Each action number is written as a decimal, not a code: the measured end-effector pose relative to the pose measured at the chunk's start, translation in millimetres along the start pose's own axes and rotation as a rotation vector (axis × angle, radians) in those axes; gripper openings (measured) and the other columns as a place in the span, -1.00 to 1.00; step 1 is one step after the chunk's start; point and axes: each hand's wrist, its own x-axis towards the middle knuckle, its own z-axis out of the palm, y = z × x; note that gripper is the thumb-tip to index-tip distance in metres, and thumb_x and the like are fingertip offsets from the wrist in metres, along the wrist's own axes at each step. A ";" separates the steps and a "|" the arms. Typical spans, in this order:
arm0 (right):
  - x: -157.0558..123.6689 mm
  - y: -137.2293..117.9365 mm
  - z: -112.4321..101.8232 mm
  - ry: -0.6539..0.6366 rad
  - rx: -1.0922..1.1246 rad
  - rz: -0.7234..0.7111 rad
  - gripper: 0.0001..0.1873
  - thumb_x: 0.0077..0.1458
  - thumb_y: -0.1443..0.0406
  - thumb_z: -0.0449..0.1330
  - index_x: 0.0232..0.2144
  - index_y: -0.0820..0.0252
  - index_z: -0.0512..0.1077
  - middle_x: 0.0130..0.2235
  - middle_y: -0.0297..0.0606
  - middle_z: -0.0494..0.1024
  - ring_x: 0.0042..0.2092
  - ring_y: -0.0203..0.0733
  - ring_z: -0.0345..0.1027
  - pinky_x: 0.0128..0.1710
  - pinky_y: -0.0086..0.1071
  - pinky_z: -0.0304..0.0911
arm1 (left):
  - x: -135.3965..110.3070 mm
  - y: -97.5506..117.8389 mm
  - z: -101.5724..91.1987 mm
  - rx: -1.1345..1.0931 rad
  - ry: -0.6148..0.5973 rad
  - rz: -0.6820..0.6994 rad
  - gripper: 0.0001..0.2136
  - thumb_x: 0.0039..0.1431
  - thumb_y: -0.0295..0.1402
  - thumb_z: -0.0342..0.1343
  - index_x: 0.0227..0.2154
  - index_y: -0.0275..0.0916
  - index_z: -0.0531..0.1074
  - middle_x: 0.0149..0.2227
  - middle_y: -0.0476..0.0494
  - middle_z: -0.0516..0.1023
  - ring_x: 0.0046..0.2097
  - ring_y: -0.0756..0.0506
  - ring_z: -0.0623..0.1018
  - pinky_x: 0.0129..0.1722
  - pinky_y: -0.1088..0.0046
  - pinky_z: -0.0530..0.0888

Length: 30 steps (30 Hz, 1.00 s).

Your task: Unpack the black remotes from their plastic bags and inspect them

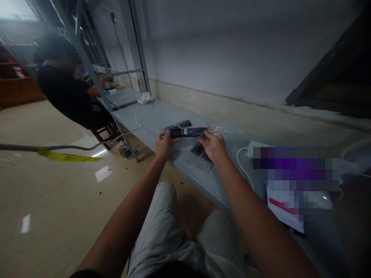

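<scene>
A long black bar-shaped item (pixel 191 132) with a small white label is held level above the table, one end in each hand. My left hand (pixel 164 144) is closed on its left end, thumb on top. At its right end my right hand (pixel 213 144) pinches it between thumb and fingers. Its exact kind is not clear; it looks wrapped in clear film. Behind it lies another dark item (pixel 184 123). Small black pieces (pixel 197 149) lie beneath, near my right hand, beside a clear plastic bag (pixel 199 165).
The grey table (pixel 127 114) runs along the wall. On the right are a white power strip (pixel 256 148), its cable and a paper (pixel 284 208). A white box (pixel 145 98) stands farther back. A seated person (pixel 66 85) is at left, beyond a metal frame. A grey cable (pixel 72 148) crosses at left.
</scene>
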 end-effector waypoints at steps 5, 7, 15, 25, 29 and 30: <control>-1.0 -0.4 2.3 -0.005 0.070 0.036 -0.67 0.06 0.51 0.13 -0.14 0.09 0.35 -0.27 -0.32 0.65 -0.22 -0.21 0.58 -0.20 -0.23 0.54 | -0.8 -0.5 1.0 0.039 -0.050 -0.032 -0.71 0.15 -0.17 0.24 -0.31 -0.27 0.32 -0.33 -0.14 0.55 -0.28 -0.12 0.64 -0.12 0.15 0.61; -0.9 0.2 2.6 -0.005 0.093 0.042 -0.70 0.07 0.50 0.13 -0.16 0.10 0.36 -0.25 -0.30 0.65 -0.20 -0.20 0.58 -0.17 -0.21 0.54 | -0.8 -0.9 1.3 0.053 -0.086 -0.035 -0.72 0.13 -0.19 0.25 -0.30 -0.28 0.34 -0.32 -0.18 0.57 -0.29 -0.14 0.64 -0.11 0.11 0.59; -3.1 7.9 5.6 -0.016 0.139 0.046 -0.78 0.03 0.47 0.22 -0.25 0.13 0.41 -0.24 -0.28 0.65 -0.13 -0.15 0.57 -0.08 -0.14 0.51 | 0.6 -1.9 0.2 0.103 -0.239 -0.073 -0.75 -0.01 -0.23 0.32 -0.36 -0.31 0.51 -0.38 -0.10 0.54 -0.30 -0.07 0.59 -0.08 0.22 0.56; -13.0 20.9 17.9 -0.105 0.049 0.107 -0.82 -0.05 0.44 0.32 -0.36 0.15 0.43 -0.35 -0.37 0.63 -0.26 -0.20 0.56 -0.12 -0.20 0.53 | -0.2 -0.6 -0.5 0.176 -0.392 -0.085 -0.69 0.03 -0.12 0.34 -0.30 -0.29 0.59 -0.23 -0.24 0.62 -0.17 -0.15 0.61 -0.10 0.31 0.52; -15.9 23.1 17.7 -0.157 -0.021 0.104 -0.84 -0.04 0.41 0.35 -0.38 0.17 0.44 -0.33 -0.37 0.62 -0.27 -0.25 0.54 -0.19 -0.30 0.51 | 0.7 -2.2 -1.9 0.174 -0.356 -0.101 -0.72 0.00 -0.18 0.38 -0.35 -0.30 0.59 -0.22 -0.24 0.63 -0.16 -0.15 0.61 -0.10 0.33 0.52; -15.7 22.4 17.2 -0.155 -0.047 0.102 -0.83 -0.05 0.40 0.36 -0.38 0.18 0.45 -0.35 -0.37 0.62 -0.29 -0.26 0.54 -0.23 -0.34 0.50 | 1.8 -3.2 -2.9 0.180 -0.360 -0.108 -0.72 0.00 -0.18 0.38 -0.34 -0.30 0.59 -0.21 -0.24 0.63 -0.16 -0.14 0.61 -0.11 0.35 0.51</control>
